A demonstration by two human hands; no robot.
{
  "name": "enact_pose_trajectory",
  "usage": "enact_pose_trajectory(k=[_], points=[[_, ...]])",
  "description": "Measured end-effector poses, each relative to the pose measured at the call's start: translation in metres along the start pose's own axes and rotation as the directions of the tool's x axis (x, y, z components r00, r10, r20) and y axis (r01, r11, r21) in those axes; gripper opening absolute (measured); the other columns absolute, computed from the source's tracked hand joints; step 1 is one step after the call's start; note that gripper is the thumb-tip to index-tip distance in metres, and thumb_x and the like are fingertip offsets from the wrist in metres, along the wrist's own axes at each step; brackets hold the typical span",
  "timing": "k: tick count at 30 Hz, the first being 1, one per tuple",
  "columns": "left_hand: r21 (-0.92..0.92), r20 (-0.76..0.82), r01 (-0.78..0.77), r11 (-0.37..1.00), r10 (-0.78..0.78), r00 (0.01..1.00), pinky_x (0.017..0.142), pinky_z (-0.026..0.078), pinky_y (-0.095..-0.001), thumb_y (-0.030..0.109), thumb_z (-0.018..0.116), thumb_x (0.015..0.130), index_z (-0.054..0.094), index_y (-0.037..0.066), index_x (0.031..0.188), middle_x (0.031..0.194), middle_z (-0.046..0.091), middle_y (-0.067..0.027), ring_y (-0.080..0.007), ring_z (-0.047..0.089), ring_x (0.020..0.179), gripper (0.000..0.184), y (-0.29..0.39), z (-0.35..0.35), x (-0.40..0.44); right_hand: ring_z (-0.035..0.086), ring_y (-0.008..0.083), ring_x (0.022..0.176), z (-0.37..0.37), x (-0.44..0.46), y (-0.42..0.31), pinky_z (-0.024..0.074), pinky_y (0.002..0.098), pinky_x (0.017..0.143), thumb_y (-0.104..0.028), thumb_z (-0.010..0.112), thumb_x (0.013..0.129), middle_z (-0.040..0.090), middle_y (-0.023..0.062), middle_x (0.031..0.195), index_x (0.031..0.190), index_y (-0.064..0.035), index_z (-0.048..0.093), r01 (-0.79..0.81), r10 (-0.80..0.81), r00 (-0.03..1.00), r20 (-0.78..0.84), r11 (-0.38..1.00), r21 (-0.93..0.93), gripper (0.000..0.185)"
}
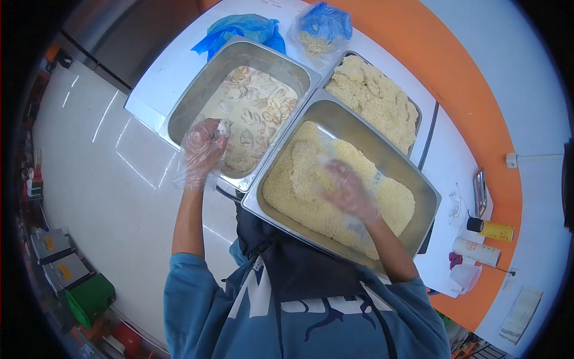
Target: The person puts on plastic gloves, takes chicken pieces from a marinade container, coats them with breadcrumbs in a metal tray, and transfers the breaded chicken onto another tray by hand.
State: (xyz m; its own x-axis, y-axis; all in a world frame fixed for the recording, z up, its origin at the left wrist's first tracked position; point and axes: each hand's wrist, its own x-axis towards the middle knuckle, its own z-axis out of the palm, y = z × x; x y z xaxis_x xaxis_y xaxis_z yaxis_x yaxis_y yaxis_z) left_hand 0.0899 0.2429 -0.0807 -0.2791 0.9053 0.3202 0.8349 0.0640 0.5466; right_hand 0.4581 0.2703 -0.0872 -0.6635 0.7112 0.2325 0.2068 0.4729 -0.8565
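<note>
My left hand point(204, 145), in a clear plastic glove, is closed above the near left rim of a metal pan point(185, 102). Something whitish shows at its fingertips; I cannot tell whether it is a held piece or batter on the glove. Raw-looking meat pieces point(263, 110) lie in milky white batter point(242, 128) in that pan. My right hand point(348, 190), also gloved, is smeared by motion over pale yellow crumbs point(293, 179) in a second, deeper metal pan point(418, 185). Its fingers are too blurred to read. Bare metal shows through the crumbs in places.
A third tray, heaped with crumbs point(373, 96), sits behind the crumb pan. Blue plastic bags point(245, 30) and a clear bag with crumbs point(317, 42) lie at the back of the white table point(152, 90). Bottles point(496, 230) and a plastic cup point(465, 277) stand at right.
</note>
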Motion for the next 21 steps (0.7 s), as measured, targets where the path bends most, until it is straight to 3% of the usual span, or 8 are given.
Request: enact_pose_trajectory(k=[1, 3, 8, 11, 14, 15, 17, 21], points=[[-0.007, 0.006, 0.012, 1.0, -0.012, 1.0, 0.075, 0.053, -0.0424, 0.021, 0.066, 0.082, 0.07, 0.008, 0.095, 0.092, 0.069, -0.014, -0.0346, 0.067, 0.085, 0.02, -0.001, 0.001, 0.0, 0.05, 0.0251, 0.127, -0.002, -0.013, 0.032, 0.0391, 0.0393, 0.108, -0.021, 0.062, 0.095, 0.055, 0.0111, 0.137, 0.138, -0.0087, 0.051, -0.098, 0.13, 0.989, -0.066, 0.929, 0.358, 0.046], [-0.022, 0.02, 0.036, 0.999, -0.035, 0.999, 0.074, 0.053, -0.0426, 0.021, 0.066, 0.082, 0.07, 0.008, 0.095, 0.092, 0.069, -0.014, -0.0347, 0.067, 0.085, 0.019, -0.005, 0.004, -0.001, 0.044, 0.0218, 0.134, -0.004, -0.033, 0.091, 0.035, 0.0383, 0.112, -0.023, 0.056, 0.099, 0.051, 0.009, 0.142, 0.14, -0.0079, 0.05, -0.275, 0.374, 0.927, -0.033, 0.736, 0.618, 0.044], [-0.003, 0.045, 0.077, 0.997, -0.077, 0.996, 0.073, 0.052, -0.0429, 0.02, 0.066, 0.081, 0.069, 0.007, 0.096, 0.09, 0.069, -0.0149, -0.0359, 0.067, 0.084, 0.02, 0.005, -0.003, 0.001, 0.033, 0.0204, 0.142, -0.008, -0.029, 0.085, 0.0253, 0.0362, 0.118, -0.029, 0.049, 0.102, 0.045, 0.0113, 0.148, 0.144, -0.0029, 0.045, -0.591, 0.572, 0.806, 0.152, 0.763, 0.263, 0.049], [-0.009, 0.035, 0.069, 0.998, -0.069, 0.997, 0.071, 0.052, -0.0436, 0.018, 0.066, 0.079, 0.069, 0.007, 0.095, 0.088, 0.068, -0.0159, -0.0367, 0.066, 0.082, 0.02, 0.003, -0.001, 0.002, 0.037, 0.0215, 0.139, 0.026, -0.088, 0.119, 0.0236, 0.0363, 0.118, -0.036, 0.047, 0.103, 0.045, 0.0143, 0.147, 0.141, -0.0011, 0.048, -0.744, 0.771, 0.613, 0.173, 0.49, 0.455, 0.052], [-0.037, 0.019, 0.027, 0.999, -0.027, 0.999, 0.068, 0.05, -0.0438, 0.025, 0.062, 0.088, 0.072, 0.007, 0.095, 0.084, 0.068, -0.0174, -0.0359, 0.066, 0.077, 0.022, -0.003, 0.002, 0.0, 0.048, 0.0203, 0.13, 0.034, -0.095, 0.06, 0.0345, 0.0362, 0.112, -0.04, 0.047, 0.103, 0.053, 0.0129, 0.14, 0.137, -0.002, 0.052, -0.868, 0.889, 0.398, 0.227, 0.286, 0.406, 0.052], [-0.052, 0.009, 0.012, 0.999, -0.012, 1.0, 0.067, 0.05, -0.0437, 0.028, 0.06, 0.093, 0.074, 0.007, 0.095, 0.083, 0.068, -0.018, -0.0354, 0.066, 0.074, 0.025, -0.004, 0.004, 0.0, 0.051, 0.0208, 0.127, 0.04, -0.099, 0.059, 0.0382, 0.0362, 0.109, -0.04, 0.046, 0.103, 0.055, 0.0132, 0.138, 0.136, -0.0019, 0.053, -0.861, 0.892, 0.334, 0.305, 0.158, 0.483, 0.051], [-0.052, 0.013, 0.001, 0.999, 0.0, 1.0, 0.068, 0.051, -0.0441, 0.02, 0.065, 0.083, 0.07, 0.005, 0.094, 0.084, 0.067, -0.0172, -0.0367, 0.066, 0.078, 0.019, -0.004, 0.004, -0.001, 0.057, 0.0219, 0.121, 0.048, -0.105, 0.062, 0.0456, 0.036, 0.103, -0.039, 0.046, 0.102, 0.06, 0.0136, 0.132, 0.134, -0.0017, 0.055, -0.803, 0.852, 0.229, 0.472, -0.109, 0.586, 0.05], [-0.067, 0.017, -0.007, 0.998, 0.008, 1.0, 0.069, 0.052, -0.0436, 0.013, 0.066, 0.077, 0.068, 0.005, 0.097, 0.087, 0.067, -0.0172, -0.0377, 0.066, 0.08, 0.021, 0.0, 0.0, 0.001, 0.063, 0.0244, 0.113, 0.042, -0.094, 0.046, 0.0519, 0.0366, 0.095, -0.033, 0.044, 0.103, 0.063, 0.0142, 0.128, 0.134, -0.0015, 0.054, -0.609, 0.791, 0.346, 0.504, -0.22, 0.762, 0.046]])
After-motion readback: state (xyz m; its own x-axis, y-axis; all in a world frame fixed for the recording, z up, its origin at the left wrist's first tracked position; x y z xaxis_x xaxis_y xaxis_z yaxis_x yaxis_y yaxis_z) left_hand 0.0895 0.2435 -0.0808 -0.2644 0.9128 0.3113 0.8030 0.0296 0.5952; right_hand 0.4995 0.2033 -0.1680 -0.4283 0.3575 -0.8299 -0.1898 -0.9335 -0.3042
